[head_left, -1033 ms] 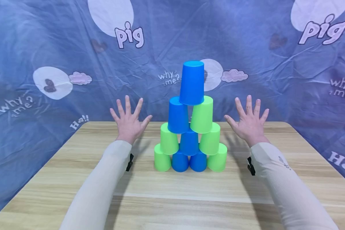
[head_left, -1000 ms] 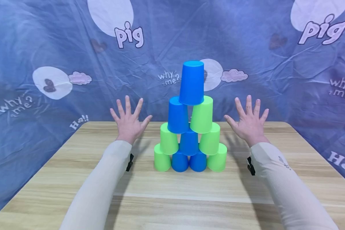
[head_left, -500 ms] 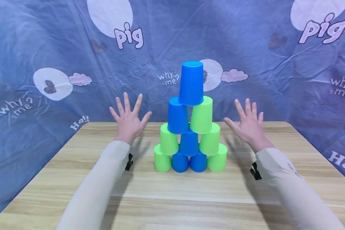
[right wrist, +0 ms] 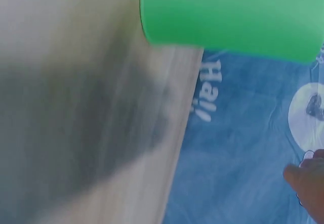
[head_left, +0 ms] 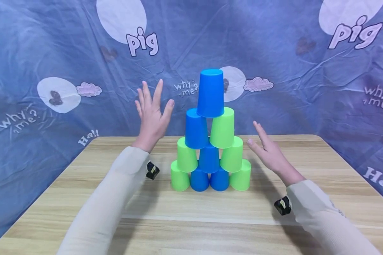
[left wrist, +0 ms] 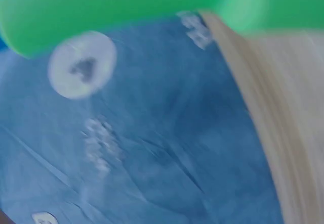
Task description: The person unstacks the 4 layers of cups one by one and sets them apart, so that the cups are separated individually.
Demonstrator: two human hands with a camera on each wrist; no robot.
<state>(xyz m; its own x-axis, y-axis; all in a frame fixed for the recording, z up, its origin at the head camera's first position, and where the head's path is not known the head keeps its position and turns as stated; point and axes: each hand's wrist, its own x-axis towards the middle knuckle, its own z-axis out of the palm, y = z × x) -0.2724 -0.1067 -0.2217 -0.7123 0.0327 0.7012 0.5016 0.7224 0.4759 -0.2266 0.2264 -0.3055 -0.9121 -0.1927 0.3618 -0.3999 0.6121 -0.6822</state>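
Observation:
Upside-down plastic cups form a four-tier pyramid in the head view. A blue cup (head_left: 210,94) tops it, resting on a blue cup (head_left: 196,129) and a green cup (head_left: 222,128). Below, a blue cup (head_left: 209,158) sits between two green ones, and the bottom row has green cups at its ends. My left hand (head_left: 151,122) is raised left of the upper tiers, fingers extended, holding nothing. To the right, lower down, my right hand (head_left: 271,154) has its thumb and fingers extended beside the second row, apart from the cups. Green cups (left wrist: 126,6) fill the top of the blurred left wrist view.
The pyramid stands on a wood-grain table (head_left: 191,219). Behind and around it hangs a blue printed cloth (head_left: 185,35). Black wrist straps (head_left: 152,170) show below the light sleeves (head_left: 105,202). A hand shadow falls on the table in the right wrist view.
My left hand has risen and moved inward, turning its palm toward the cups. My right hand has lowered slightly and turned sideways, its spread fingers closing together. The pyramid stands as before.

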